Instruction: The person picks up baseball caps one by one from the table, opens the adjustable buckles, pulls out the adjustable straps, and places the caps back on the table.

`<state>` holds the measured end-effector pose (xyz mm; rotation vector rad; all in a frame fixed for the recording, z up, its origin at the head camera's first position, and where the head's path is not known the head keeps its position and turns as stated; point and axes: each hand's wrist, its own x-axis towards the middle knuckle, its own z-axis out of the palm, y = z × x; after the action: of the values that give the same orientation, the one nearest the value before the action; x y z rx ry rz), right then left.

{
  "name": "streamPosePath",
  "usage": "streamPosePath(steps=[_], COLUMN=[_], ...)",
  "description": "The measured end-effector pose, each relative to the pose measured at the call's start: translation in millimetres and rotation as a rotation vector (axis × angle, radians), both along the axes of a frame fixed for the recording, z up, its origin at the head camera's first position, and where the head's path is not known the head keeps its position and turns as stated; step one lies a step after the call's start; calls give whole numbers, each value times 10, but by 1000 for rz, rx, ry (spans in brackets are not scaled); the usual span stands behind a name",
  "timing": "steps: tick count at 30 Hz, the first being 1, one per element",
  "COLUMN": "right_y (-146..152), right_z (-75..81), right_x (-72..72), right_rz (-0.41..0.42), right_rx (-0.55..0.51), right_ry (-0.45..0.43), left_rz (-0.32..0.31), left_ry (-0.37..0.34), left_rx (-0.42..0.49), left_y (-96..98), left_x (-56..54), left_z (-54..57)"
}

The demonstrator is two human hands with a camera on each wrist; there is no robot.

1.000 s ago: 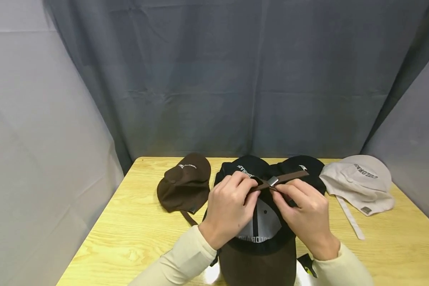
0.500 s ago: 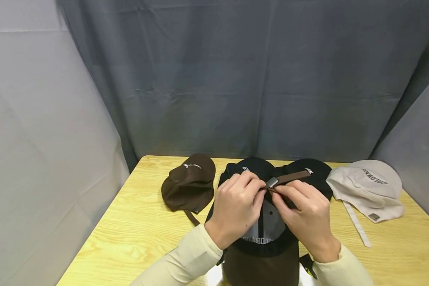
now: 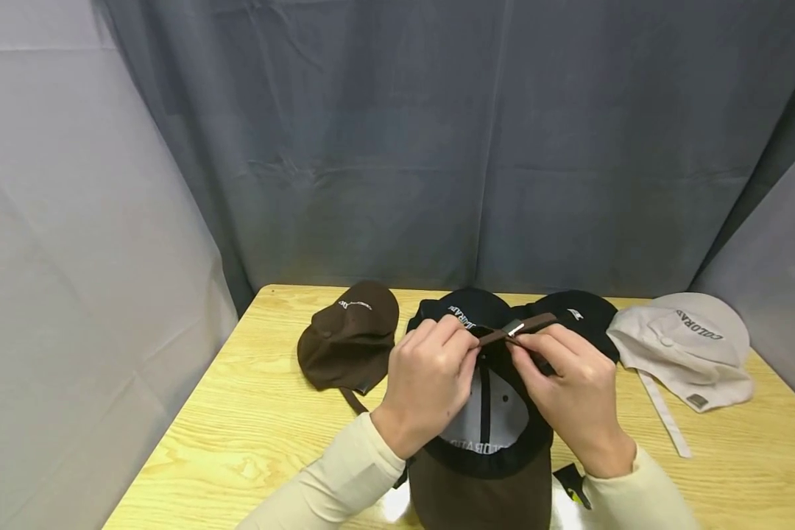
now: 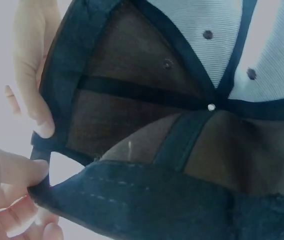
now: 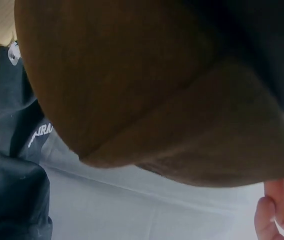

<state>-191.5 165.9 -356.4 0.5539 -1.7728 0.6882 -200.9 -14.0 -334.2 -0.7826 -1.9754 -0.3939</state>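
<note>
A dark brown cap [image 3: 480, 489] is held up in front of me, its brim toward me and its grey-panelled inside showing. At its back opening, a brown strap [image 3: 536, 322] runs through a metal buckle [image 3: 515, 328]. My left hand [image 3: 430, 379] pinches the strap just left of the buckle. On the other side, my right hand [image 3: 573, 390] pinches the band right below the buckle. The left wrist view looks into the cap's lining [image 4: 132, 110], with fingers at the band on the left. Brown crown fabric [image 5: 127, 85] fills much of the right wrist view.
Behind the held cap lie two black caps [image 3: 473, 305] [image 3: 586, 305]. Another brown cap [image 3: 354, 338] lies at the left, a beige cap [image 3: 689, 346] with a loose strap at the right. A small black-and-yellow item [image 3: 572, 486] sits by my right wrist.
My left fingers have shifted left from the buckle, so a length of strap shows between them. The buckle has tilted, and less of the strap's free end shows past my right hand.
</note>
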Motion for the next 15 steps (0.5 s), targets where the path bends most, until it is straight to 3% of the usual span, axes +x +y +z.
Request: streamPosePath(steps=[6,15], right_y=[36,34], right_z=[22,33], right_x=[24,95], right_rz=[13,5], right_rx=[20,52], right_ry=[2,7], left_rz=[-12,-56], left_ry=[-39,-29], left_rx=[12,4], left_y=[29,118], left_x=[11,43], left_z=[15,45])
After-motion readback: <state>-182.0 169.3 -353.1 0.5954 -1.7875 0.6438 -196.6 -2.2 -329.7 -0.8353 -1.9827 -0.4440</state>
